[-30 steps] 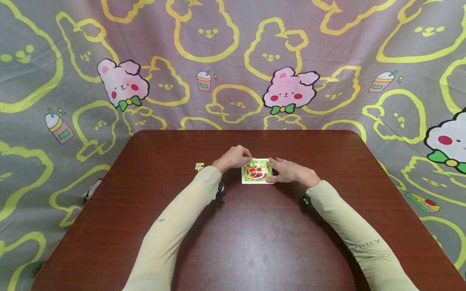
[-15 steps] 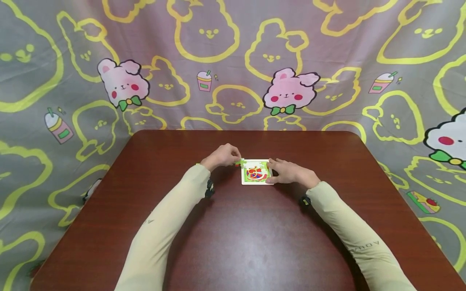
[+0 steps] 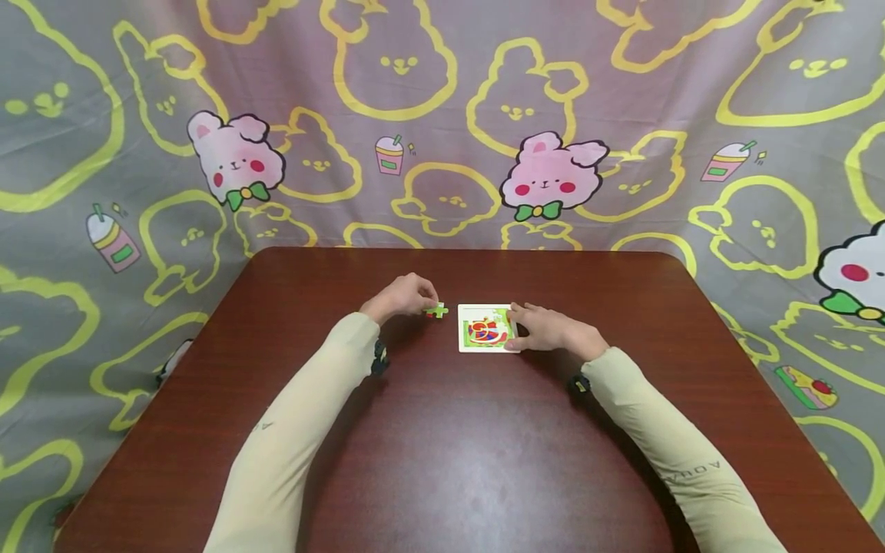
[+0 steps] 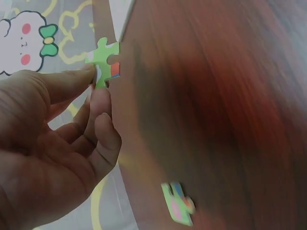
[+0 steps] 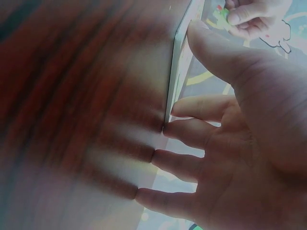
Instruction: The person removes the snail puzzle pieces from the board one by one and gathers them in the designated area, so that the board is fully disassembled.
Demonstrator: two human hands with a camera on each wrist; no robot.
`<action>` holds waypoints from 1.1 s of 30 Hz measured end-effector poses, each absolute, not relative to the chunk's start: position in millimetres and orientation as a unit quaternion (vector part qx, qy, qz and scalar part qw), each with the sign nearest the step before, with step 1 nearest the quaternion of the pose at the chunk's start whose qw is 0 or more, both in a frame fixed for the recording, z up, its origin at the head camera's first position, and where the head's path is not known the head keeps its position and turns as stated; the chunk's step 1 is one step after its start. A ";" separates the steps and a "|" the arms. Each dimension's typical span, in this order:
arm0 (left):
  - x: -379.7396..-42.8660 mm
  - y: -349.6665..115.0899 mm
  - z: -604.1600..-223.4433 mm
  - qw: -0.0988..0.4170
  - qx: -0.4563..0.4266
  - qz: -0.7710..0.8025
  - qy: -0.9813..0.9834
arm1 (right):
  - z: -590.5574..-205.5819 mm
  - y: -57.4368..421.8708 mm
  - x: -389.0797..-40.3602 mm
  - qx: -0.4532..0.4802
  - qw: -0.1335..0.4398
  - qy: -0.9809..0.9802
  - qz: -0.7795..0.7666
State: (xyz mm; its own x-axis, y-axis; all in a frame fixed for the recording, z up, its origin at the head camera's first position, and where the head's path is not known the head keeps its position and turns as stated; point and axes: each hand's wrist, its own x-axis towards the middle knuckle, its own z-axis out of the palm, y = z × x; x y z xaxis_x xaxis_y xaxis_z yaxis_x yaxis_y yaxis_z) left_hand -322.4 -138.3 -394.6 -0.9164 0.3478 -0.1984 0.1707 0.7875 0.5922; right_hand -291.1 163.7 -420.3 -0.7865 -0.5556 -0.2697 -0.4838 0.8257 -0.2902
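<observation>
My left hand point(image 3: 402, 296) pinches a green jigsaw puzzle piece point(image 4: 102, 53) with a red-orange corner between thumb and forefinger, above the table left of the puzzle board. The square white-framed puzzle board point(image 3: 487, 351) lies flat in the middle of the table and bears a red, blue and green picture, with a pale bare strip along its far part. At the board's right edge rests my right hand point(image 3: 551, 328), its thumb and forefinger touching the frame. In the right wrist view its other fingers reach down straight to the tabletop. A loose puzzle piece point(image 4: 176, 206) shows in the left wrist view.
The brown wooden table point(image 3: 484, 445) extends around the board on all sides. Behind it hangs a grey cloth point(image 3: 442, 130) printed with yellow outlines and pink rabbits. Both arms wear pale sleeves point(image 3: 290, 415).
My left hand has moved left from the board's far left corner, drawing the pinched puzzle piece off and away from it. My right hand stays at the board's right edge.
</observation>
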 end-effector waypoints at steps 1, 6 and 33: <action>-322.1 -141.5 -395.1 0.154 0.134 0.293 0.934 | -420.3 163.6 -291.3 -0.277 0.173 0.940 -0.102; -322.3 -158.3 -398.7 0.170 0.115 0.284 0.936 | -419.8 163.6 -291.2 -0.281 0.170 0.939 -0.099; -324.6 -183.5 -409.3 0.194 0.091 0.253 0.943 | -420.1 164.4 -291.6 -0.290 0.163 0.938 -0.096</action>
